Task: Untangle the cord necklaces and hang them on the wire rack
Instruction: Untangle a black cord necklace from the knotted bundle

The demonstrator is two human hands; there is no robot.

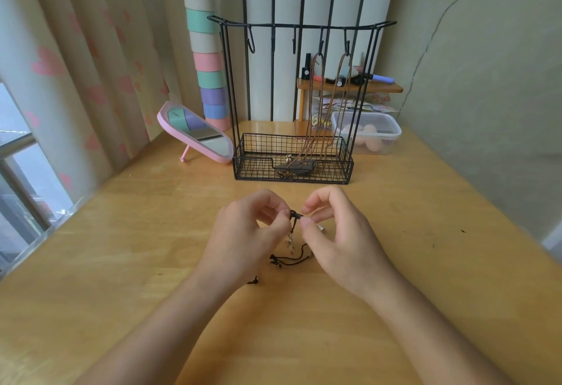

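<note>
A tangled black cord necklace [290,258] lies on the wooden table, its knotted upper part lifted between my hands. My left hand [246,235] pinches the knot from the left and my right hand [334,232] pinches it from the right. Small pale charms dangle below the knot. Behind stands the black wire rack [301,24] with several hooks along its top bar. Two brown cord necklaces [322,105] hang from the two right hooks, their dark pendants resting in the rack's basket [252,168].
A pink tilted mirror [197,132] stands left of the rack. A clear plastic box [368,132] and a small wooden shelf [349,86] with cosmetics sit behind right. A pastel striped column [206,50] and curtains are at the left.
</note>
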